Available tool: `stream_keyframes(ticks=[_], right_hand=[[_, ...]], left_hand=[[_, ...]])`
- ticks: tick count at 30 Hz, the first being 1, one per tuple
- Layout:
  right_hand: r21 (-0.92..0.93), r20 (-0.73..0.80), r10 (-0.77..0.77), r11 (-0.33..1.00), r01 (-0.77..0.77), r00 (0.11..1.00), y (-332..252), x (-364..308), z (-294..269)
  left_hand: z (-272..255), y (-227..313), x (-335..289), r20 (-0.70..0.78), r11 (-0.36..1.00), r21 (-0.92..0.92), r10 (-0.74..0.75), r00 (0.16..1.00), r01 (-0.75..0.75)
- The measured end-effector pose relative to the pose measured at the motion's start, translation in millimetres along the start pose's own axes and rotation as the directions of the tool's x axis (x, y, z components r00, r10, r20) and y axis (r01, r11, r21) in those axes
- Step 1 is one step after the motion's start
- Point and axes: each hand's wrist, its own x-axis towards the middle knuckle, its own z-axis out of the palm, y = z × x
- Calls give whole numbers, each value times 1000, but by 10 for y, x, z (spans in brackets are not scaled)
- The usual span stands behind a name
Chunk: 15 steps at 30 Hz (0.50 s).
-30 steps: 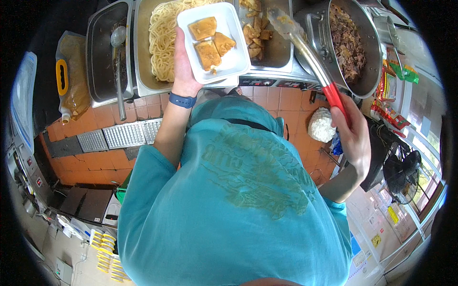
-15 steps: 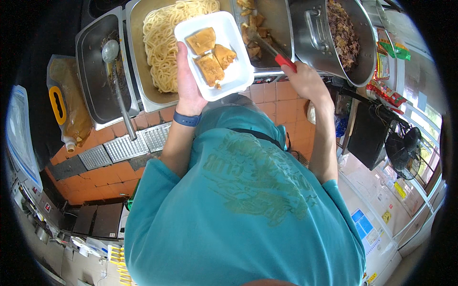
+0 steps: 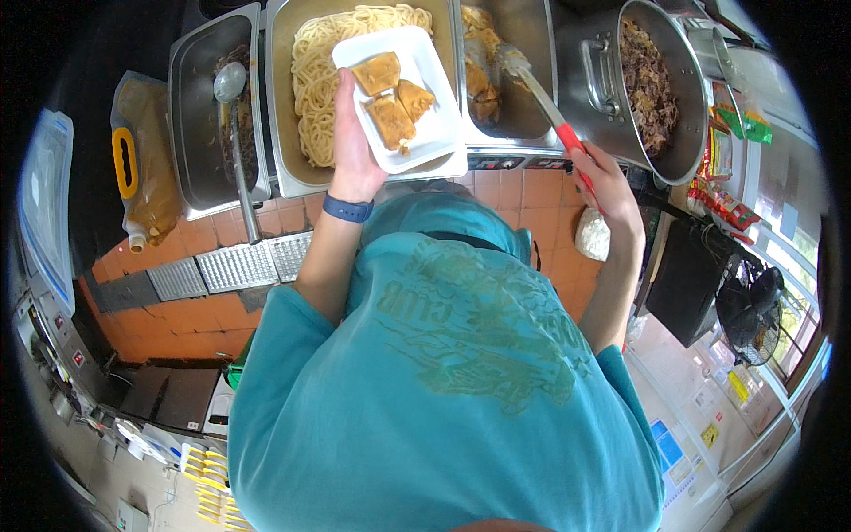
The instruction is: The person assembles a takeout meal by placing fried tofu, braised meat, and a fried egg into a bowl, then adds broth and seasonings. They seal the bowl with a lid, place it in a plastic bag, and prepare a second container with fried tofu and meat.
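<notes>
My left hand (image 3: 356, 160) grips a white foam tray (image 3: 441, 133) by its left side, thumb along the rim. Three golden-brown chunks of food (image 3: 390, 122) lie in the tray, which is held over the front of the pan of noodles (image 3: 312, 97). In my right hand (image 3: 612, 184) are metal tongs (image 3: 542, 96) with a red handle, the fingers wrapped round that handle. Their tips are over a steel pan (image 3: 523, 124) with more brown chunks (image 3: 481, 84) at its left side. Nothing shows clearly between the tips.
To the left stand a dark steel pan (image 3: 199, 168) with a ladle (image 3: 232, 115) resting in it, and a jug of brown liquid (image 3: 146, 191) with a yellow handle. A large pot (image 3: 589, 115) of shredded brown food is at the right, near a black fan (image 3: 749, 306).
My right hand and the tongs have moved right and slightly down, away from the tray. The left hand still holds the tray with the same three chunks. The view has shifted slightly.
</notes>
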Motion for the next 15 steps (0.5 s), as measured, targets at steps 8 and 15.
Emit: stream_keyframes(ticks=[8, 15], right_hand=[[107, 148, -164, 983, 149, 975, -292, -1006, -200], [-179, -40, -142, 975, 132, 989, -442, -1175, -371]], left_hand=[[122, -97, 137, 5, 999, 40, 3, 1000, -3], [180, -127, 155, 45, 999, 8, 32, 998, -33]])
